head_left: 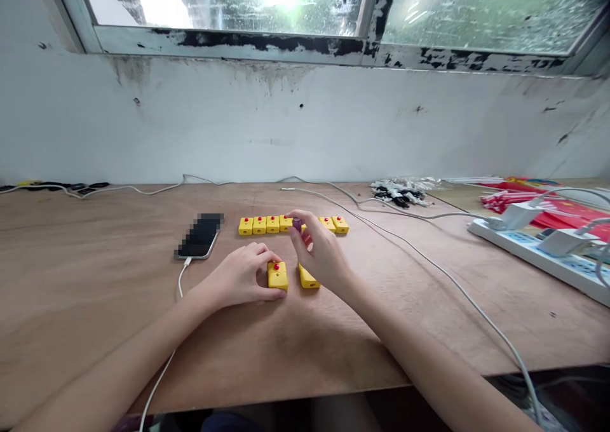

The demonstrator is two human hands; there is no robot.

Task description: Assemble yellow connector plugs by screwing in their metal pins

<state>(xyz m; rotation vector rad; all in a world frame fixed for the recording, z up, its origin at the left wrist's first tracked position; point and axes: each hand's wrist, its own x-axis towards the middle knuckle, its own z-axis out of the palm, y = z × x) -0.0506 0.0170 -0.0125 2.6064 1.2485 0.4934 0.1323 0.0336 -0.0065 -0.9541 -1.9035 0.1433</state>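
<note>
Yellow blocks (272, 224) lay in a row across the middle of the table (95, 279), each with a red dot on top, and the right hand (321, 252) covered part of the row from view. That hand pinched a small purple piece (297, 225) between thumb and forefinger, just over the row. The left hand (237, 277) was clamped around a separate block (277, 276) nearer the person. A second block (308, 278) lay tilted just beside it, beneath the right hand. The hands were apart but close together. To the left of the row lay a phone (199, 236), its white cable (180, 283) trailing toward the table's front edge. At the right stood a power strip (534, 254) with plugs in it, and a heap of black and white cables (399, 192) lay against the wall (238, 127).
</note>
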